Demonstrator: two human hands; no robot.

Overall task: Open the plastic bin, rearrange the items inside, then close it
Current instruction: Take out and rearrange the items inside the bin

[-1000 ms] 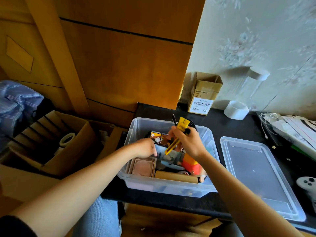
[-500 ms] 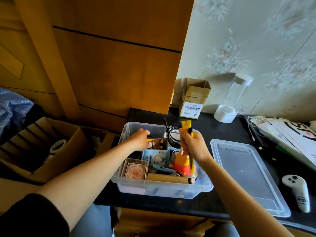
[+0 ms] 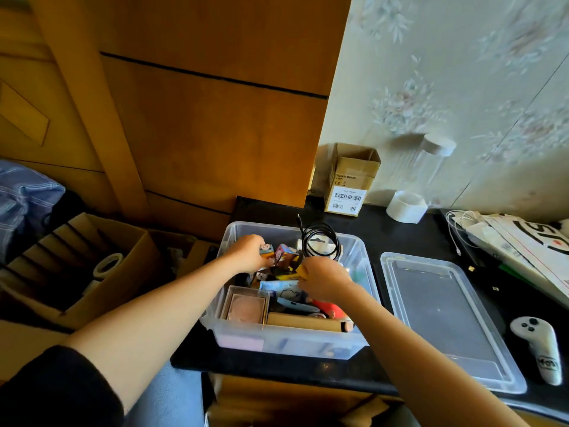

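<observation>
Head view, bin: the clear plastic bin (image 3: pixel 292 343) is sitting open on the black counter (image 3: pixel 381 238), full of small things.
Head view, lid: the clear lid (image 3: pixel 446 315) is lying flat on the counter, just to the right of the bin.
Head view, left hand: the left hand (image 3: pixel 248 252) is reaching into the back left of the bin, its fingers curling round a small picture box (image 3: pixel 267 249).
Head view, right hand: the right hand (image 3: pixel 323 280) is down inside the middle of the bin, pinching a yellow tool (image 3: pixel 300 271) that is lying low among the things.
Head view, what changed: half a second ago the right hand was holding the yellow tool up above the bin; now it is lowered in. The left hand was at the back wall before and is now gripping the small box.
Head view, inside the bin: a black cable coil (image 3: pixel 320 240) is standing at the back, a box with a pink rose (image 3: pixel 248 309) is sitting at the front left, and a brown tube (image 3: pixel 303 322) is lying along the front.
Head view, around: a small cardboard box (image 3: pixel 351 180) and a white tape roll (image 3: pixel 406 206) are resting by the wall, and a white controller (image 3: pixel 538 346) is lying right of the lid.
</observation>
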